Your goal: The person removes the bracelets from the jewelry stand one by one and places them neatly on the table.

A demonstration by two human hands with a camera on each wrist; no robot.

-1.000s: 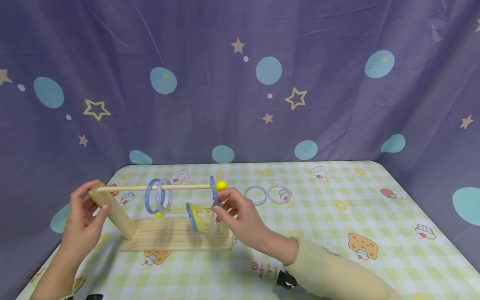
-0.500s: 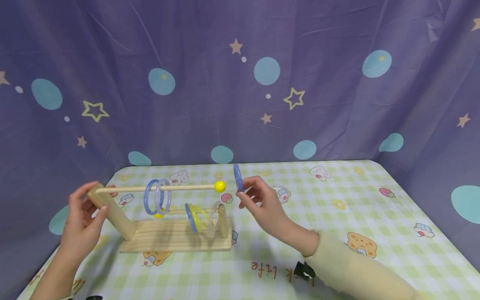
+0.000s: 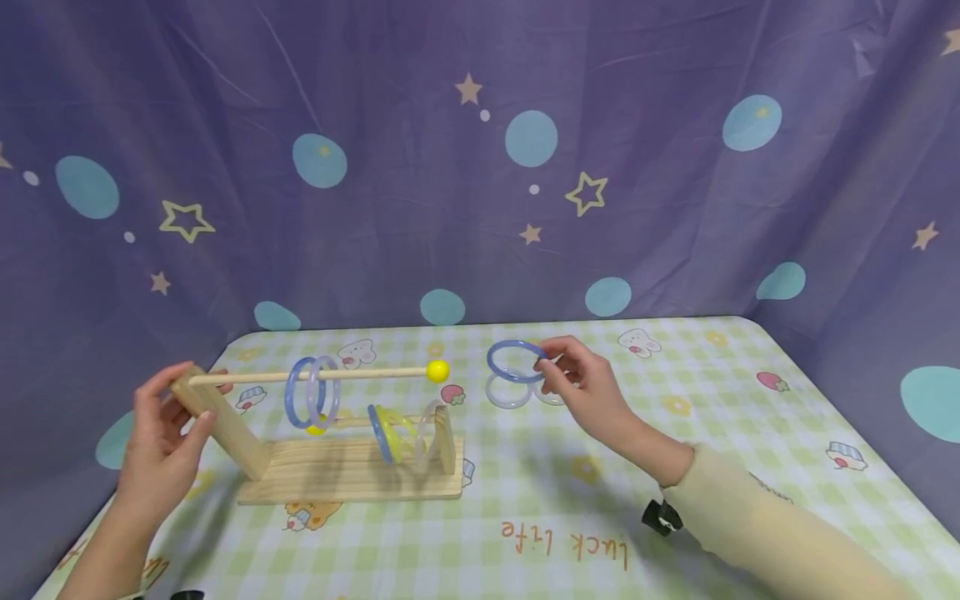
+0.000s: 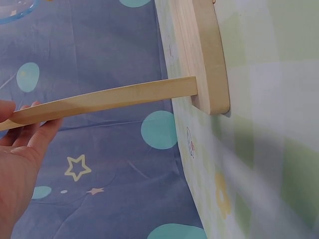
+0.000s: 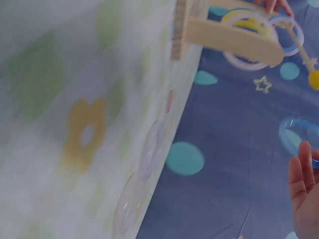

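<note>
My left hand (image 3: 161, 446) grips the top of the tall upright (image 3: 236, 437) of a wooden stand (image 3: 345, 483), thumb on one face and fingers on the other. In my right hand (image 3: 592, 392) a blue ring (image 3: 514, 342) is pinched at its edge, raised over the table to the right of the stand. The stand's upper rod (image 3: 382, 374) ends in a yellow ball (image 3: 437, 372). On this rod hang a blue ring (image 3: 289, 400) and a pale purple ring (image 3: 336, 400). The lower rod carries another blue ring (image 3: 378, 435), yellow rings (image 3: 395, 442) and a clear ring (image 3: 422, 442).
Two pale clear rings (image 3: 507, 406) lie side by side on the checked tablecloth (image 3: 600, 458), partly covered in the head view by the held ring and my right hand. A purple curtain (image 3: 405, 167) stands behind the table and along its sides.
My right hand has drawn the blue ring off the ball end of the upper rod and carried it right, turning it from edge-on to nearly flat. My left hand stays on the upright.
</note>
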